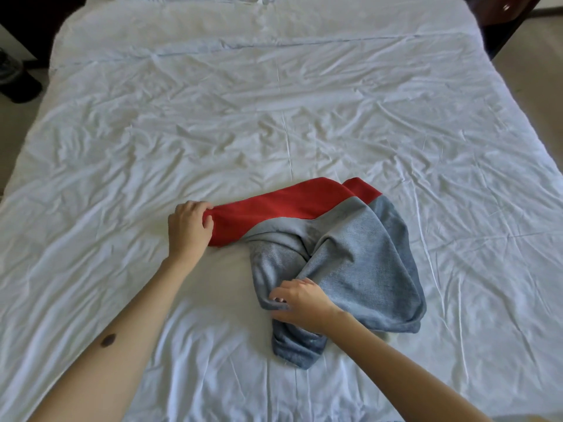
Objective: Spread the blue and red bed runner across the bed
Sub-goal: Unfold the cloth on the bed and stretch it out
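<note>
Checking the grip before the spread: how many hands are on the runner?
2. The left hand grips the red end of the runner; the right hand pinches a blue fold nearer the camera.

The bed (274, 117) is covered with a white, wrinkled sheet (122, 178). On its near middle part lies the bed runner (350, 254), bunched and folded, red part toward the far left, blue part nearer and to the right.
</note>
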Tool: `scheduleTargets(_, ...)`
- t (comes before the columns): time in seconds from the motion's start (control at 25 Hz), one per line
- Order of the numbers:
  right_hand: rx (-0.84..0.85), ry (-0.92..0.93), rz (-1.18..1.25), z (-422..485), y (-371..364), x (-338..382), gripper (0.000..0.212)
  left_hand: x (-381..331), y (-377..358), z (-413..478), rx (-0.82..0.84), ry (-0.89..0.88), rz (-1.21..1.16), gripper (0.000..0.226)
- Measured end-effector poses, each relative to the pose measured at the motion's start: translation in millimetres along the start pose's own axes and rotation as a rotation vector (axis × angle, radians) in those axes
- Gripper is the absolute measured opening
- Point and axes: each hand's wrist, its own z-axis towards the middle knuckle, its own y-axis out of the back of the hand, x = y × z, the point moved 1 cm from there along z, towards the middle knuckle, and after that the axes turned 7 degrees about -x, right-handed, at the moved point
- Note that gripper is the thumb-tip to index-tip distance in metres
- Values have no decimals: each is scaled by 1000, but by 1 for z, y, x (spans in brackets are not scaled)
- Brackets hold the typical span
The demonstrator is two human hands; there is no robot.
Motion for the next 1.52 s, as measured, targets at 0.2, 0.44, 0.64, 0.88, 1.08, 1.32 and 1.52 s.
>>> scheduleTargets(0.2,-138,-32,12,2,20,9,21,-13,9,-64,34,102,-100,19)
scheduleTargets(0.44,-151,-7,-9,-2,42,26,25,-17,27,-129,40,225,-113,22)
scheduleTargets(0.64,-236,-75,-22,-13,49,44,22,-21,42,-137,28,241,-148,21)
scheduleTargets(0.88,-353,-289,-105,3,14,68,24,-5,21,-118,111,124,-215,17)
scheduleTargets(1.08,-404,-548,-130,43,-25,88,22,20,-10,-90,264,-206,-252,11)
scheduleTargets(1.32,-521,-785,-217,70,-52,92,22,39,-46,-64,383,-497,-247,17)
scheduleTargets(1.52,-576,-910,-164,77,-68,70,18,36,-74,-49,412,-660,-242,33)
